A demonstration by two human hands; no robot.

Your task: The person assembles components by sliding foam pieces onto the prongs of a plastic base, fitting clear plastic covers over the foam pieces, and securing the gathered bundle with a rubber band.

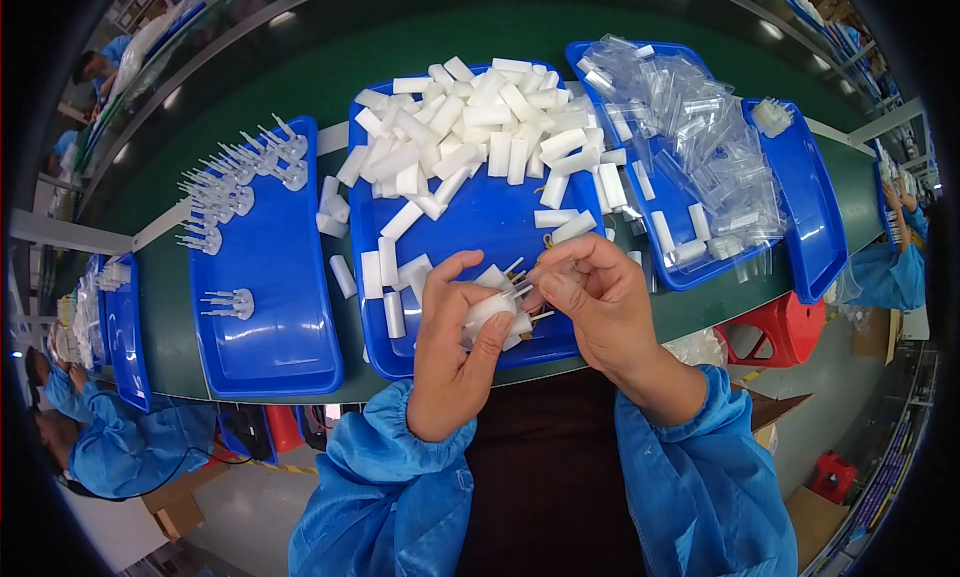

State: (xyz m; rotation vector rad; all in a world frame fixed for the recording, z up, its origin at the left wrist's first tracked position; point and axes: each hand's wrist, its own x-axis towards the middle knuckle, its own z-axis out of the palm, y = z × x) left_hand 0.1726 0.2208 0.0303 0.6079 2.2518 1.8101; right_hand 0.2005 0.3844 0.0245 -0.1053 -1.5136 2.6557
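Over the front of the middle blue tray [470, 222], my left hand [450, 352] is closed round a white pronged part [492, 309]. Its thin prongs, some with yellowish tips, point toward my other hand. My right hand [605, 307] pinches a small clear plastic piece [568, 269] between thumb and fingers, close to the prong tips; the fingers partly hide it. White foam blocks [480, 117] are heaped at the back of this tray, and a few lie loose beside my left hand.
Similar white pronged pieces [230, 302] stand in the left blue tray [265, 352]. Clear plastic sleeves [700, 127] fill another blue tray [690, 272] to the right, with a narrower blue tray [815, 242] beyond. A red stool [775, 332] stands below the table; people in blue work at both sides.
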